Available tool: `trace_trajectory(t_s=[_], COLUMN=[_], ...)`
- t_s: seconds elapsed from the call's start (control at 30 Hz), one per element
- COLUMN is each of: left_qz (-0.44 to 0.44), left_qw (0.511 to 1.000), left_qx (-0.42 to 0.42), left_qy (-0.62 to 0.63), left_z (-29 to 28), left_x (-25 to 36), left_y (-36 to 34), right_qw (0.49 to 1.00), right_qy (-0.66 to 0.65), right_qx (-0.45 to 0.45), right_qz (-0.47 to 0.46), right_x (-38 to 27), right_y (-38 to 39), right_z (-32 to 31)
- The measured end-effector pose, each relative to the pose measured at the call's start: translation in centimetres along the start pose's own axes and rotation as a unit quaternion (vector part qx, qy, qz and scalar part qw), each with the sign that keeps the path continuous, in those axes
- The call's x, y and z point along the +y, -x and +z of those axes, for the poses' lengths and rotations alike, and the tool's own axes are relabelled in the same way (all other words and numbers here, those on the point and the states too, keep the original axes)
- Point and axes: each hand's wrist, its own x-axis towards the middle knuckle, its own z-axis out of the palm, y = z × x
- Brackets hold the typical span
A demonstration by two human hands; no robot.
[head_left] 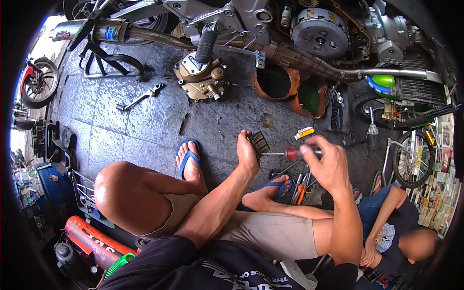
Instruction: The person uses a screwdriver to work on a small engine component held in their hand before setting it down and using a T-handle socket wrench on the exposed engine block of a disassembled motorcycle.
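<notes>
1. From where I'm standing, the dark slotted part (260, 142) is hanging above the tiled floor (150, 130), out in front of the person's knees, where both hands are reaching it easily.

2. The left hand (247, 153) is grasping that part, its fingers curling about the near-left side; I can't tell how each fingertip is lying. The hold is leaving the slotted face uncovered, probably so that the tool has room.

3. The right hand (328, 162) is clasping the screwdriver (293, 154) by its red and dark handle, fingers wrapping around the rear end. The shaft is pointing leftward at the part's lower edge, nearly level, likely because the two hands are facing each other. Its tip is seemingly meeting that edge, though I can't be certain of contact.

4. A small yellow-and-white box (304, 133) is lying just beyond the right hand, and orange-handled pliers (302, 192) are resting beside the right foot, presumably for easy reach.

5. Farther off, a gold engine cover (217, 73) is sitting on the floor below the motorcycle's exposed clutch drum (320, 36) and to its left, while two brown vessels (292, 83) are standing under the exhaust pipe (285, 54), perhaps for catching drips.
</notes>
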Motion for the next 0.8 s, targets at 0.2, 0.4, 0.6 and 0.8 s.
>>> trace_trajectory(t_s=[0.2,0.4,0.6,0.8], left_qz=[-0.019,-0.029,-0.025,-0.028], left_qw=[1.0,0.999,0.999,0.999], left_qx=[-0.007,-0.012,-0.013,-0.017], left_qy=[0.0,0.018,0.019,0.01], left_z=[0.1,0.3,0.7,0.7], left_x=[0.0,0.0,0.0,0.0], left_y=[-0.3,-0.7,-0.2,-0.1], right_qw=[0.984,0.971,0.969,0.978], right_qy=[-0.173,-0.226,-0.231,-0.202], right_qx=[0.008,0.06,0.053,0.038], right_qz=[0.038,0.057,0.069,0.036], right_x=[1.6,1.1,1.2,1.0], right_y=[-0.3,-0.5,-1.0,-1.0], right_z=[1.9,2.3,2.6,2.2])
